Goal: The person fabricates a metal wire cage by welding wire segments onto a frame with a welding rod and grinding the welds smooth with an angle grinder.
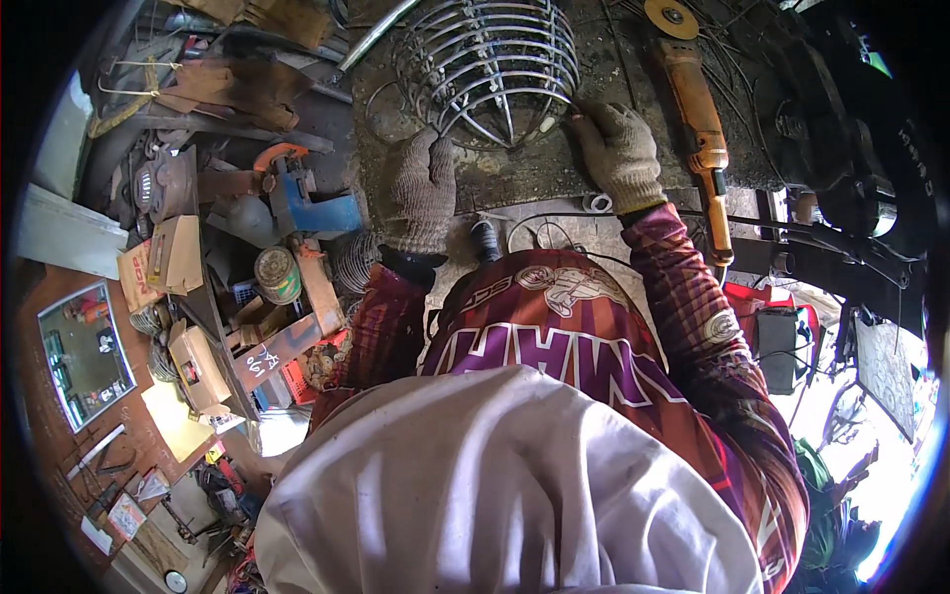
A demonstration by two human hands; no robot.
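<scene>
On the dark worktop at the top middle lies a wire frame [492, 67] of bright metal rods. Its curved ribs cross a central spine and come to a point on the side near me. My left hand [424, 188], in a knit work glove, is closed at the frame's near left edge, its fingertips partly hidden. At the near right edge my right hand [621, 153], gloved alike, has its thumb and fingers bent around the end of a rib. A small pale piece [546, 125] lies beside the frame's point, between the hands.
An orange angle grinder [693, 109] lies right of my right hand, its disc at the far end. A metal tube [379, 32] lies at the back left. Left of the bench are a blue tool [315, 203], a tin can [277, 274] and cardboard boxes [176, 254]. Cables run along the right.
</scene>
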